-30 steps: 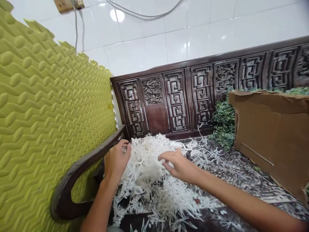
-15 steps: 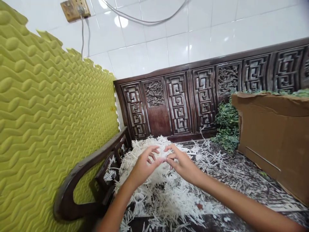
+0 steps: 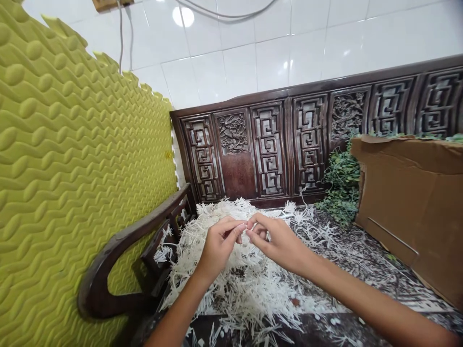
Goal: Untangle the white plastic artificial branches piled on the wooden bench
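Observation:
My left hand (image 3: 221,241) and my right hand (image 3: 277,237) meet fingertip to fingertip above a heap of white branching plastic sprigs (image 3: 249,294). Thumb and forefinger of each hand are pinched together. Whatever lies between them is too small and pale to make out against the white heap. The sprigs pile up below and behind both hands, on the seat of a dark carved wooden bench (image 3: 237,176). Loose white pieces scatter off to the right of my right hand.
A brown cardboard box (image 3: 408,207) stands at the right, with green artificial foliage (image 3: 342,185) beside it. The bench's curved armrest (image 3: 104,270) is at the left, before a yellow foam mat (image 3: 83,168) standing upright. White tiles (image 3: 238,67) cover the wall behind.
My fingers have closed from a looser, more spread pose into tight pinches, and my hands meet at the fingertips. The view has shifted slightly downward.

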A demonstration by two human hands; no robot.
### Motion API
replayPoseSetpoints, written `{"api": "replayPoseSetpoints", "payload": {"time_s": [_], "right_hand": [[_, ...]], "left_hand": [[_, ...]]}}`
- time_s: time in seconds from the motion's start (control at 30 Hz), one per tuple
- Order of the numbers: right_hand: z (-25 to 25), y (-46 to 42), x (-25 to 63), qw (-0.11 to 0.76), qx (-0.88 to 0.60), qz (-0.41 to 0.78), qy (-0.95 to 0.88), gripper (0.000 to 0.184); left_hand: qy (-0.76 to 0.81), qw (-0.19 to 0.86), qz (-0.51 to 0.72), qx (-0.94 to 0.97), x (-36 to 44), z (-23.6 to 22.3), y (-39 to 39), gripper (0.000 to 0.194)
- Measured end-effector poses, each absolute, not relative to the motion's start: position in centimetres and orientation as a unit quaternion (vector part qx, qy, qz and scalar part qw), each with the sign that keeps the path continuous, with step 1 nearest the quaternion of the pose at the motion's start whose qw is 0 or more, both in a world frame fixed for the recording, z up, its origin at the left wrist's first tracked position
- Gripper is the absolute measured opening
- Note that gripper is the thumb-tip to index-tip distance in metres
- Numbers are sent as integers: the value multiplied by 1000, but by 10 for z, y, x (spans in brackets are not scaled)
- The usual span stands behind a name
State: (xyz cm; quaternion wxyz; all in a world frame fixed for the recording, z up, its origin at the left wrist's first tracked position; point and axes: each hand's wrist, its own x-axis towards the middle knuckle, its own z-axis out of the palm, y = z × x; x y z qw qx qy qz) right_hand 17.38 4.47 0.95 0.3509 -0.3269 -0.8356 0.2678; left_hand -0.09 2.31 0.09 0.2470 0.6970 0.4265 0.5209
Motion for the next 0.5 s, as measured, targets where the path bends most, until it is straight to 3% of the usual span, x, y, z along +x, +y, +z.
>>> {"api": "replayPoseSetpoints", "payload": {"time_s": [0.13,0.37,0.5], "right_hand": [[10,45,173,333,-348,199,-853,16],[-9,51,165,303,-367,334,-814,19],[-18,56,161,263,-403,290,-827,23]], "left_hand": [[431,240,519,698,0,2,24,28],[479,291,463,686,0,-1,27,35],[482,286,409,720,0,-6,29,34]]}}
